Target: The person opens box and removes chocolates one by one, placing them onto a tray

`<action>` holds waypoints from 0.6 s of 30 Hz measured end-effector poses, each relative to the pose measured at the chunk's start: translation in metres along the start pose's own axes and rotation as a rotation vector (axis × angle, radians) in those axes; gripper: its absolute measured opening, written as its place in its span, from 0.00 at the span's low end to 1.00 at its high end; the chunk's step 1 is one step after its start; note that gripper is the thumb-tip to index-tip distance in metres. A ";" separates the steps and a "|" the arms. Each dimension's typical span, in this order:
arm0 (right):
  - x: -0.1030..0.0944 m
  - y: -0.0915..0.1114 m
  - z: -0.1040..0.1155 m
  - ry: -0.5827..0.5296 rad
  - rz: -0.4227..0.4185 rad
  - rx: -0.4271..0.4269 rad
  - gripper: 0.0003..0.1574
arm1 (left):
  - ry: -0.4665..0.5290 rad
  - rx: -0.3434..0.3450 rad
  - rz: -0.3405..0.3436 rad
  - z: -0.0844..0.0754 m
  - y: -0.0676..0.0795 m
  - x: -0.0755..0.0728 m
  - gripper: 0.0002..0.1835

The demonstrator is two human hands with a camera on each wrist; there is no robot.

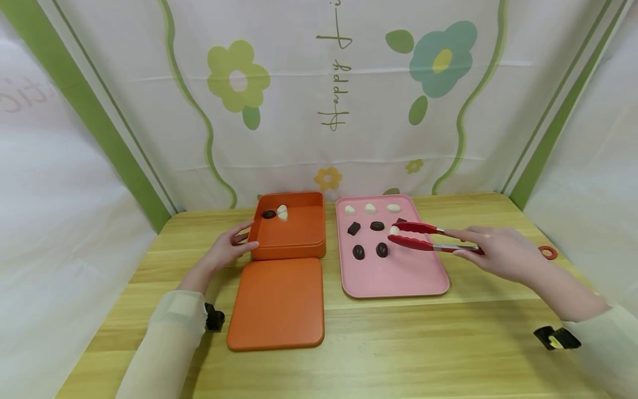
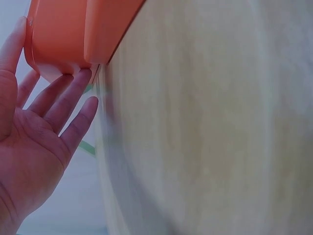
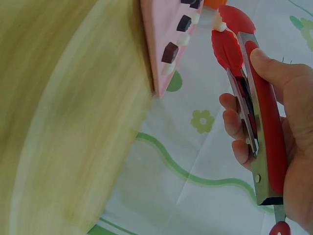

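You have the red tongs point(image 1: 413, 244) grasped in your right hand point(image 1: 503, 255), their tips closed about a white piece point(image 1: 394, 230) above the pink tray point(image 1: 394, 281); the tips cover much of that piece, so its shape is hard to make out. The tongs also overlap a dark square piece point(image 1: 401, 220) in the tray, leaving only a bit of it showing. Your left hand point(image 1: 226, 249) has its fingers extended and touching the left side of the orange box point(image 1: 299, 230), with the thumb by the near corner; the box hides some fingertips from the head view. The left wrist view cuts the box off at the top and shows none of its contents, but from above you see a dark oval piece point(image 1: 269, 214) and two white hearts point(image 1: 282, 213) near its far left corner. The orange lid point(image 1: 276, 305) lies flat on the table point(image 1: 399, 343) just in front. In the tray you have three white sweets point(image 1: 370, 209) along the far edge, with dark sweets point(image 1: 377, 226) nearer you. The right wrist view crops the tray and the tongs' red ring point(image 3: 281, 225).
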State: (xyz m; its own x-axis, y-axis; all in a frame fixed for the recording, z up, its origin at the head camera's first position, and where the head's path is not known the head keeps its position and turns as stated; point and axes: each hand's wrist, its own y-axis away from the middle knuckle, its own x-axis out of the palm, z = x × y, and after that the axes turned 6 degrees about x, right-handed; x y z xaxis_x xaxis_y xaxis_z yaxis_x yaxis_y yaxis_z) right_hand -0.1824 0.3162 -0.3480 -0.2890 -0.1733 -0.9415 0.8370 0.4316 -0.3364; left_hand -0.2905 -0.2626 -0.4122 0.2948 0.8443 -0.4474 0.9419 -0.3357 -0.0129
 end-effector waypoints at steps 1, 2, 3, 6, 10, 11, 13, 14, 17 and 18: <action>0.001 0.002 -0.001 0.001 -0.002 0.005 0.30 | -0.001 -0.002 0.000 0.000 0.000 0.000 0.41; 0.001 0.005 -0.003 0.002 -0.004 0.009 0.29 | -0.001 -0.003 -0.001 0.000 0.000 0.000 0.41; 0.002 0.007 -0.004 0.003 -0.007 0.012 0.30 | -0.001 -0.004 -0.001 0.001 0.000 0.000 0.41; 0.004 0.012 -0.008 0.012 -0.011 0.017 0.30 | -0.002 -0.009 -0.002 0.001 0.000 0.000 0.41; 0.007 0.017 -0.013 0.022 -0.006 0.025 0.31 | -0.002 -0.007 0.001 -0.001 0.001 0.001 0.41; 0.007 0.018 -0.013 0.023 -0.006 0.026 0.31 | -0.003 -0.007 0.002 -0.001 0.001 0.001 0.41; 0.009 0.020 -0.014 0.029 -0.008 0.025 0.32 | -0.001 -0.002 0.006 -0.002 0.001 0.001 0.40; 0.010 0.021 -0.015 0.031 -0.011 0.021 0.32 | -0.001 0.001 0.010 -0.002 0.001 0.001 0.40; 0.013 0.022 -0.017 0.039 -0.016 0.009 0.33 | 0.002 0.000 0.011 -0.002 0.002 0.001 0.40; 0.014 0.022 -0.017 0.043 -0.017 0.005 0.33 | 0.003 0.000 0.012 -0.002 0.002 0.001 0.40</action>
State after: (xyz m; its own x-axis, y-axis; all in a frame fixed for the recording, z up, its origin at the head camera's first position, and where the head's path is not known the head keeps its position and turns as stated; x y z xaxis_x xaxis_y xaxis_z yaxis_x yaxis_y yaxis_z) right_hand -0.1761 0.3383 -0.3688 -0.3232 -0.1425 -0.9356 0.8341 0.4241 -0.3527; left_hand -0.2885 -0.2620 -0.4111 0.3068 0.8414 -0.4448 0.9382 -0.3461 -0.0076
